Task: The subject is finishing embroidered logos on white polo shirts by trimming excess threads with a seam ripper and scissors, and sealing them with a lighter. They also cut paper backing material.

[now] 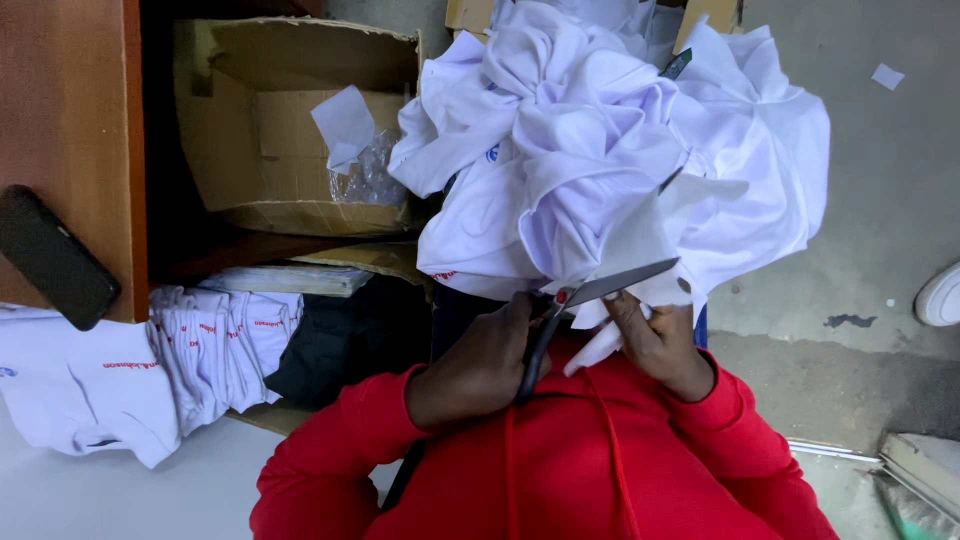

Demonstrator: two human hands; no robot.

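A big heap of white garments (600, 150) lies bunched on my lap, above my red sweater. My left hand (478, 365) is closed around the black handles of a pair of scissors (590, 292). Their grey blades point right, against the lower edge of the white cloth. My right hand (655, 340) pinches a strip of that white cloth (600, 345) just below the blades. A red pivot shows where the blades cross.
An open cardboard box (270, 130) with paper and plastic wrap stands at the upper left. A black phone (55, 258) lies on a brown wooden surface (70, 110). Folded white shirts with red print (200, 350) and a dark cloth (340, 345) lie at left. A white shoe (940, 295) rests on the concrete floor.
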